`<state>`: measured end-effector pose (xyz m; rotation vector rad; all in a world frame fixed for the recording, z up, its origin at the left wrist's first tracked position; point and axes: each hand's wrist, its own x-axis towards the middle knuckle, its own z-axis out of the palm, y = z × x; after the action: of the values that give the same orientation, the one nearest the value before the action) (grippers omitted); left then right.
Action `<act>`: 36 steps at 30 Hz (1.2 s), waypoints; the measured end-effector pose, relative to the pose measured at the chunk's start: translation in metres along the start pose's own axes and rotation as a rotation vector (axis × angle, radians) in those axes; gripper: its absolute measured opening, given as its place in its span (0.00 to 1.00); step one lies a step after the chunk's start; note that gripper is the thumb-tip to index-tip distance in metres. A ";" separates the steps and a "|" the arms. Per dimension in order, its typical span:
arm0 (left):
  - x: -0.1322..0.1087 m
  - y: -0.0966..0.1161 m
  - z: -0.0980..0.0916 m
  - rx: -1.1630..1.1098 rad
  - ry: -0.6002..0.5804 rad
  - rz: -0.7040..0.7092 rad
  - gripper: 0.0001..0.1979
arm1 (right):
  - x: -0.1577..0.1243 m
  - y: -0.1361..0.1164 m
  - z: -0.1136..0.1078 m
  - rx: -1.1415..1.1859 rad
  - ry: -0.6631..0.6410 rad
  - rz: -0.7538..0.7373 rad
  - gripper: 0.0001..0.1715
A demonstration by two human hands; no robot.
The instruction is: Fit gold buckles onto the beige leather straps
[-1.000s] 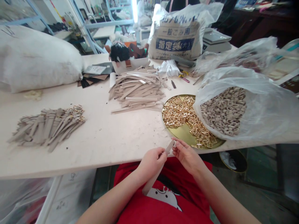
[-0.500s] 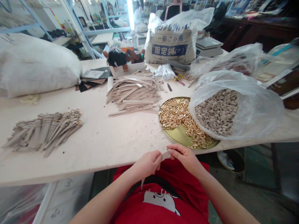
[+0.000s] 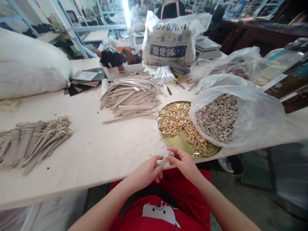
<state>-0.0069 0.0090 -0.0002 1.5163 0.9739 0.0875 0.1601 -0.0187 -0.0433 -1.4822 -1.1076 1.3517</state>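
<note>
Over the table's front edge, a beige strap [image 3: 164,161] runs between my two hands. My left hand [image 3: 149,171] is closed around its near part, and my right hand [image 3: 181,159] pinches its far end. Whether a buckle sits at that end is hidden by the fingers. Just beyond my right hand lies a round gold tray [image 3: 176,141] with many small gold buckles [image 3: 174,118]. A pile of loose beige strips [image 3: 134,93] lies farther back. At the left, a heap of straps with buckles [image 3: 36,138] rests on the table.
A clear plastic bag [image 3: 257,118] full of small beige loops [image 3: 218,118] overlaps the tray's right side. Behind stand a printed white sack [image 3: 168,41], a scale [image 3: 207,45] and a box of dark pieces [image 3: 124,70]. A large white sack [image 3: 31,67] fills the back left.
The view has shifted, so the table's things appear farther left. Both hands still hold the strap; the left fingers have loosened somewhat and the strap is tilted more.
</note>
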 end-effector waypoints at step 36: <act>0.011 0.014 0.016 -0.588 0.398 0.117 0.13 | -0.015 -0.033 0.015 0.509 -0.113 0.116 0.13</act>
<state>0.0167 0.0044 0.0028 1.0206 1.0488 0.7202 0.1425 -0.0244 -0.0089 -1.1174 -0.6774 1.6652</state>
